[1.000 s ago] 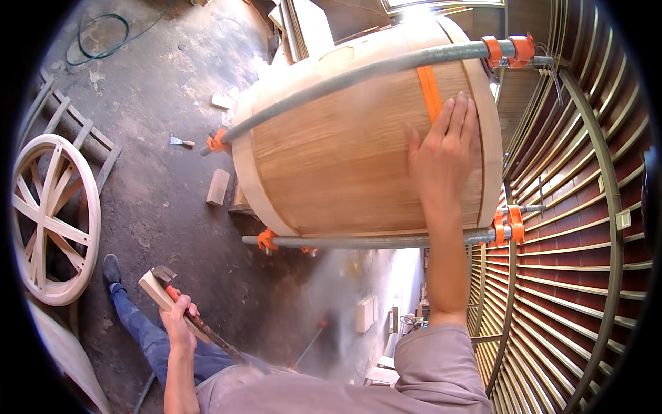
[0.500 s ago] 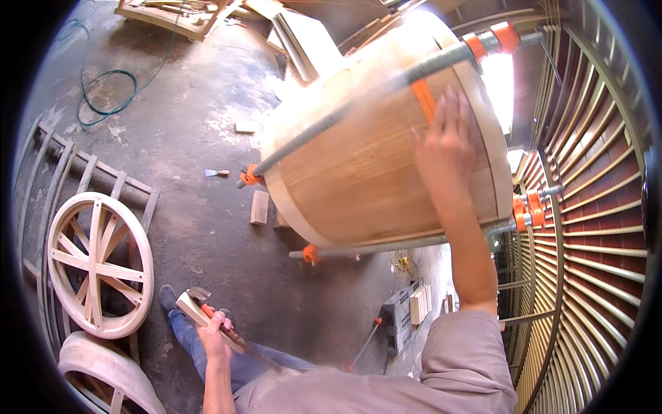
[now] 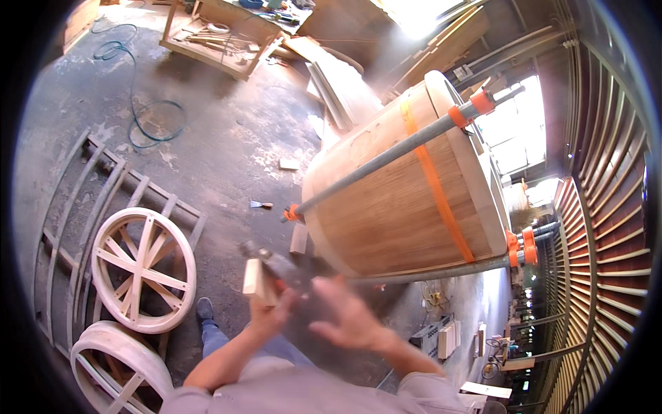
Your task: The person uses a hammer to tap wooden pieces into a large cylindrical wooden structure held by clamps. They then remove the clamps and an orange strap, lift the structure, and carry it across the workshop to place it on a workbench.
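Note:
My left hand point(image 3: 270, 312) grips a pale wood block point(image 3: 256, 281) together with a hammer point(image 3: 283, 265), whose dark head shows beside the block, blurred by motion. Beside it, my right hand point(image 3: 352, 321) is smeared by motion, its thumb and fingers apart with nothing between them. Beyond both hands stands a large barrel-shaped wooden body point(image 3: 386, 214) with pale rims. Around it runs an orange strap point(image 3: 441, 193). Long grey pipe clamps with orange jaws lie along it, an upper pipe clamp point(image 3: 393, 155) and a lower pipe clamp point(image 3: 441, 268).
Spoked wooden wheels, one whole wheel point(image 3: 145, 269) and a thicker wheel point(image 3: 117, 352), rest by a slatted frame point(image 3: 103, 172) at left. A putty knife point(image 3: 261, 205) and wood offcut point(image 3: 289, 164) lie on the floor. A green hose point(image 3: 152, 124) coils farther off. Slatted shutters point(image 3: 607, 276) rise at right.
My right hand has left the barrel's surface and come down beside my left. The block and hammer have risen toward the barrel with my left hand. The view has shifted, showing more of the strap.

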Motion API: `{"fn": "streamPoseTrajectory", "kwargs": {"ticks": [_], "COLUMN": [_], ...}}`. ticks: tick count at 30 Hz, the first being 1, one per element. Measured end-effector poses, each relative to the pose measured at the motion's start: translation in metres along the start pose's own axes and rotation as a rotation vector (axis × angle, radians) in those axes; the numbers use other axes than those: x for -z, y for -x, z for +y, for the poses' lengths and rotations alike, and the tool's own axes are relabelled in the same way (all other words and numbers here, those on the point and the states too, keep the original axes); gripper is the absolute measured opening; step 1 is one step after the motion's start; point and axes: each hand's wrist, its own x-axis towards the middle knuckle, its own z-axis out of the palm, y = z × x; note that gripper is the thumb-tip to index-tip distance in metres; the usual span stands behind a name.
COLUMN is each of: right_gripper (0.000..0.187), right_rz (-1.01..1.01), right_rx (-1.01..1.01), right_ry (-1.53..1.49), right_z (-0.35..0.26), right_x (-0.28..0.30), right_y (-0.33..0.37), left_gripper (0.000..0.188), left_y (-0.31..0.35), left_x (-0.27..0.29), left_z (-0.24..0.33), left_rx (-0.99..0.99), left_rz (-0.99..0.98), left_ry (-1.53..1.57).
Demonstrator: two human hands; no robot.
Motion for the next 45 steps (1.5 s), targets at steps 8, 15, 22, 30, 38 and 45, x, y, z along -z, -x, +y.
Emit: {"fn": "streamPoseTrajectory", "kwargs": {"ticks": [8, 15, 22, 30, 38, 45], "right_gripper": [0.023, 0.006, 0.006, 0.027, 0.051, 0.039], "right_rz": [0.279, 0.483, 0.601, 0.665, 1.527, 1.63], "right_rx": [-0.299, -0.533, -0.407, -0.202, -0.636, -1.113], "right_ry": [-0.46, -0.806, -1.156, -0.967, -0.537, -0.247], "right_z": [0.067, 0.12, 0.165, 0.188, 0.014, -0.119], "right_x": [-0.071, -0.054, -0.024, -0.005, 0.025, 0.154], "right_y": [0.042, 0.07, 0.101, 0.085, -0.086, -0.272], "left_gripper": [0.032, 0.064, 0.044, 0.044, 0.05, 0.046], "left_y": [-0.034, -0.131, -0.341, -0.476, -0.559, -0.58], "left_x": [-0.058, -0.022, -0.125, -0.288, -0.358, -0.408], "left_z": [0.025, 0.059, 0.15, 0.194, 0.165, 0.163], "left_rx": [-0.429, 0.34, -0.981, -1.281, -1.287, -0.652], "left_rz": [-0.385, -0.313, -0.546, -1.161, -1.971, -2.356], "left_ry": [-0.708, -1.033, -0.811, -1.098, -0.578, -0.838]}}
